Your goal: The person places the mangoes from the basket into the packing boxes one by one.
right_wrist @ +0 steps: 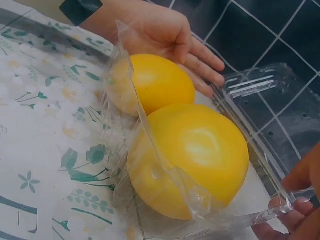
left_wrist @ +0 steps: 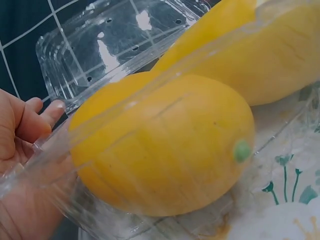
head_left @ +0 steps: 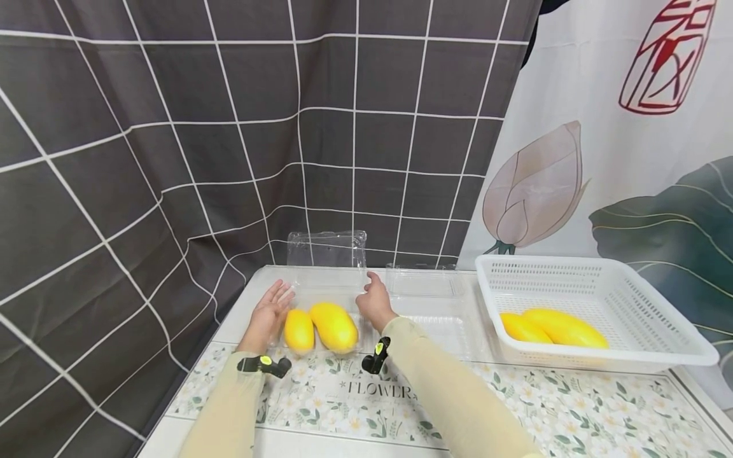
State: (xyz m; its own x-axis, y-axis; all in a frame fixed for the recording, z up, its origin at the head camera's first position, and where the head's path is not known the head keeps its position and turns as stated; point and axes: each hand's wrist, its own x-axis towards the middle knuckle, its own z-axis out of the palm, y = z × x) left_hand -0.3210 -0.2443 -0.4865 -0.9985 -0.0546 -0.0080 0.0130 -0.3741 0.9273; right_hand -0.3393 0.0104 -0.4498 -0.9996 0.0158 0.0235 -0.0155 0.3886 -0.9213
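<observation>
Two yellow mangoes, a smaller one (head_left: 300, 331) and a larger one (head_left: 335, 326), lie side by side in a clear plastic clamshell box (left_wrist: 117, 225). Its lid (head_left: 326, 249) stands raised at the back, against the dark curtain. On the box's left side rests my left hand (head_left: 270, 313), its fingers loosely extended and touching the clear wall. My right hand (head_left: 376, 302) is at the back right corner. There, in the right wrist view, thumb and fingers (right_wrist: 295, 207) pinch the box's edge.
A second clear box (head_left: 446, 327) lies to the right, its lid (head_left: 426, 282) tilted back. Farther right, a white perforated basket (head_left: 658, 359) holds more yellow mangoes (head_left: 564, 327). A floral mat (head_left: 321, 401) covers the table's front, and a grid-patterned curtain (head_left: 258, 146) hangs behind.
</observation>
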